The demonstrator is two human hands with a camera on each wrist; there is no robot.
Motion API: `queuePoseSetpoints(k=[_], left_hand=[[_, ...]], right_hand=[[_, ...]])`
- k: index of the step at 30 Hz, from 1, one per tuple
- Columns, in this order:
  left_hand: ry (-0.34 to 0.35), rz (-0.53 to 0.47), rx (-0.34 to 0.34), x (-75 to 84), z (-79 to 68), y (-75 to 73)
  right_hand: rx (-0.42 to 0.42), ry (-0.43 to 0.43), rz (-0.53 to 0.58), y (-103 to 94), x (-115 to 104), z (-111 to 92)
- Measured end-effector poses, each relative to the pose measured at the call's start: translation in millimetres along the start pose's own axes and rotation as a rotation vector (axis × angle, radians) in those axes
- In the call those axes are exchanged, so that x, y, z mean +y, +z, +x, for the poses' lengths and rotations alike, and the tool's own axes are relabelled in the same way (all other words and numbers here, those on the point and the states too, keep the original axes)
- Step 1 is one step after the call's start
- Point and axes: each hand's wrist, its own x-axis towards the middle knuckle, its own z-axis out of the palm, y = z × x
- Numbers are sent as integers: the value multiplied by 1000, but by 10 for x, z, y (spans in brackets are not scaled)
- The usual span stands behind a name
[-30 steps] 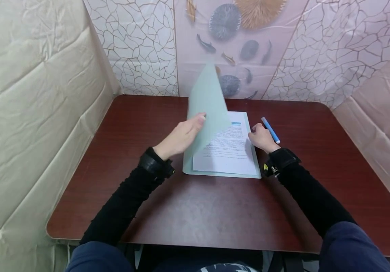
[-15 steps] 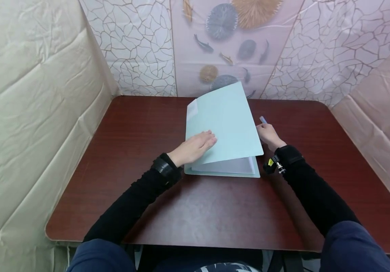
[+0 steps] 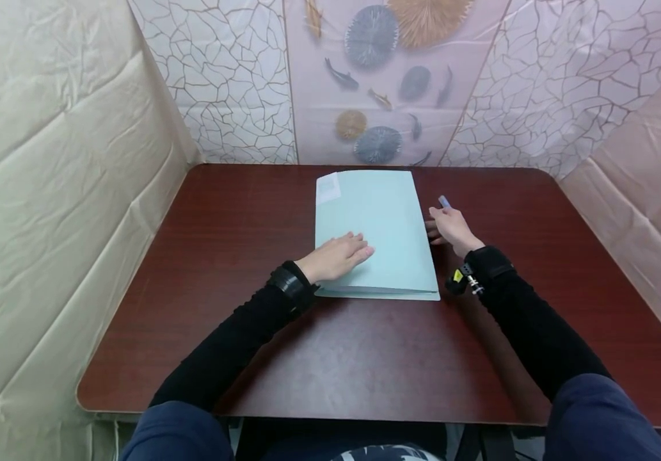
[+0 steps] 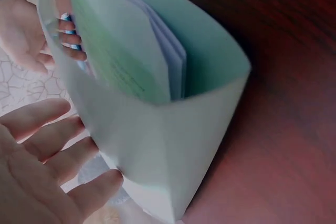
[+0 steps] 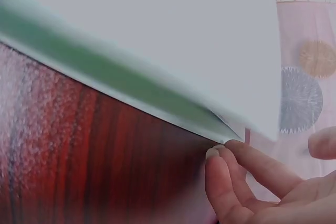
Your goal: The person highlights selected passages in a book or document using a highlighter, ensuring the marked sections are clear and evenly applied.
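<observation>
A pale green paper folder (image 3: 384, 224) lies nearly closed at the middle of the table, a white label (image 3: 328, 187) in its far left corner. My left hand (image 3: 336, 257), fingers straight, rests on the cover near the spine side. Printed sheets (image 4: 118, 40) show inside the folder in the left wrist view, between cover and back. At the folder's right edge is my right hand (image 3: 452, 230), its fingers loosely extended; the right wrist view shows fingertips (image 5: 214, 153) right at that edge. A blue marker (image 3: 444, 201) is partly hidden behind this hand.
The dark red-brown table (image 3: 238, 224) has rounded corners. A patterned wall covering (image 3: 238, 83) hangs behind it, and pale quilted panels (image 3: 65, 192) stand along the left and right sides.
The folder's cover has swung from standing up at the left down over the sheets. My left hand has moved right and toward me with it; the right hand has shifted slightly right, its fingers uncurled.
</observation>
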Motion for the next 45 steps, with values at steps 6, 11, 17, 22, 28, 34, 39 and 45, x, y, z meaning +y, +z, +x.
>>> queuePoseSetpoints(k=[6,11,17,22,28,34,39,45], left_hand=[[-32,18,-32,20,29,29],[-55,78,-67,37,45,71],[-68,140,-95,34,45,135],[-78,147,-117,29,60,154],[-79,160,-108,30,70,180],[-92,156,-119,45,29,191],[-101,150,-123,51,12,177],[-98,162,-112,60,-5,158]], right_hand=[[16,-17,-5,22,-9,10],[5,-15,-7,22,-3,4],[-9,1,21,36,13,-2],[3,-5,21,42,28,-11],[4,-6,24,22,26,-23],[-46,-19,28,17,9,-16],[-51,-31,-9,39,10,0],[37,-113,-159,119,4,-43]])
